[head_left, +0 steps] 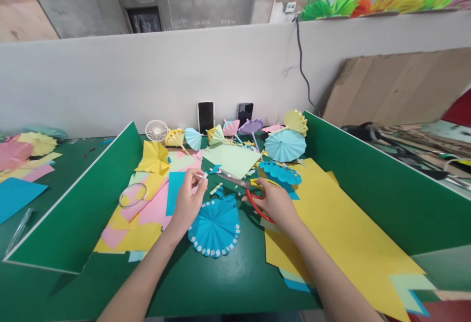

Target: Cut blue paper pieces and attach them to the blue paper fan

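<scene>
My right hand [274, 199] grips a pair of scissors [241, 183] with red and yellow handles, their blades pointing left. Between the pinched fingertips of my left hand [192, 189] is a small white piece [203, 177], too small to make out fully. A blue pleated paper fan [214, 226] with small white squares along its scalloped rim lies just below, between my hands. Beyond my right hand rests another blue scalloped paper piece [280, 172] on a blue sheet. Blue scraps [215, 169] lie near the blade tips.
Green partitions [84, 204] [360, 180] flank the green table. Yellow sheets [338, 229] cover its right side; pink and yellow papers [142, 219] with a clear ring [132, 195] lie left. Along the back stand small paper umbrellas [252, 126], a white fan [156, 131] and two phones [206, 116] [245, 112].
</scene>
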{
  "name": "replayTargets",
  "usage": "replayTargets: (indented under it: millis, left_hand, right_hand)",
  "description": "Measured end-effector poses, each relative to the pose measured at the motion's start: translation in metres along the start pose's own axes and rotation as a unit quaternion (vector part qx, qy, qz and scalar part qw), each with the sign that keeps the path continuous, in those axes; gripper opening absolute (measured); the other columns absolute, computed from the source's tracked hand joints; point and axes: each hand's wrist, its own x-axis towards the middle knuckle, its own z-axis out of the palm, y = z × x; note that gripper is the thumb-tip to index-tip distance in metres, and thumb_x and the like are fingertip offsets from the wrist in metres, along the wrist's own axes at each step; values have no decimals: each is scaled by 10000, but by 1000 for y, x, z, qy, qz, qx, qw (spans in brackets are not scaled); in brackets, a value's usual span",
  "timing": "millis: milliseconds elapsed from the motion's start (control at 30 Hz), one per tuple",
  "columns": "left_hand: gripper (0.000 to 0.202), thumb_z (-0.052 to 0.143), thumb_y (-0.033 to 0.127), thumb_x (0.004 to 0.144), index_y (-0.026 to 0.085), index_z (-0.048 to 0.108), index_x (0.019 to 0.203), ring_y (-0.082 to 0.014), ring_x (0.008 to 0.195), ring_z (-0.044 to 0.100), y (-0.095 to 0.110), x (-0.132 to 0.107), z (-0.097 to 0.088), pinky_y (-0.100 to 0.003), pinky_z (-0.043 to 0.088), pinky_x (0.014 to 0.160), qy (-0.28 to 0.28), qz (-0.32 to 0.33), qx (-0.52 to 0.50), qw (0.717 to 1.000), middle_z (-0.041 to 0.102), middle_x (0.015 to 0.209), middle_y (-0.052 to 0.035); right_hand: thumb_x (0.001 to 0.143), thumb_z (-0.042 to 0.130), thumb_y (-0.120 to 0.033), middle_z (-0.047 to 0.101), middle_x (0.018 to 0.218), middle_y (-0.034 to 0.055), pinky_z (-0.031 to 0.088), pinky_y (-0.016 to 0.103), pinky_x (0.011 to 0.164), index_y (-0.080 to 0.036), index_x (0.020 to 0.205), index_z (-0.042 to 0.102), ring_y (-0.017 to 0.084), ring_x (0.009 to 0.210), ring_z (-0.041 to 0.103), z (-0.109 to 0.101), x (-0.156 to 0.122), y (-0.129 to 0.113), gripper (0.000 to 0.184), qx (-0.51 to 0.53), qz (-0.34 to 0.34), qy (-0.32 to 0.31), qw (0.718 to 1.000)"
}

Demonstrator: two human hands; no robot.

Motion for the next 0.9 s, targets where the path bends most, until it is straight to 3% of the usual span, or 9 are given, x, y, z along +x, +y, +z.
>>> replayTargets:
  millis: [100,233,467,600,733,900]
  left_hand:
    - [112,415,280,762,191,466,807,-111,682,456,0,2,-1,-225,364,668,1,40,73,997,456,696,15]
    - [121,407,266,769,183,490,739,-122,704,448,1,4,-1,-228,354,684,-4,63,123,990,482,710,2]
    - [122,405,226,767,178,480,685,-122,695,454,-1,3,0,-231,364,676,-12,58,132,989,508,723,-5]
    - [163,399,262,776,172,507,693,-131,719,462,-2,3,0,-254,372,713,-36,43,150,987,487,726,-14]
    - [192,406,300,776,164,534,727,-145,782,468,-4,5,-1,-275,370,760,-51,34,162,985,479,757,-30]
    - [190,405,297,779,165,530,728,-145,776,466,-7,5,-1,-279,374,763,-48,38,172,983,478,753,-29]
  right_hand:
    - [701,511,-431,608,845,127,370,294,662,-134,954,564,253,821,550,3,-1,2,394,-76,-31,-26,996]
    - [737,492,-279,559,944,144,364,287,726,-120,996,577,242,903,505,4,-1,6,316,-94,-35,-65,993]
    - [730,504,-244,544,1002,145,360,259,736,-87,1029,554,225,940,496,-10,-1,3,341,-99,-45,-164,980]
    - [737,456,-160,563,927,132,341,279,663,-124,923,592,251,910,500,-13,-3,-15,233,-180,-46,-113,976]
    - [785,381,-136,572,907,89,326,247,655,-172,1000,568,195,854,522,-1,6,-32,287,-130,-130,-116,976]
    - [820,310,-139,570,855,94,326,236,645,-173,983,584,186,836,517,14,17,-39,321,-99,-133,-98,981]
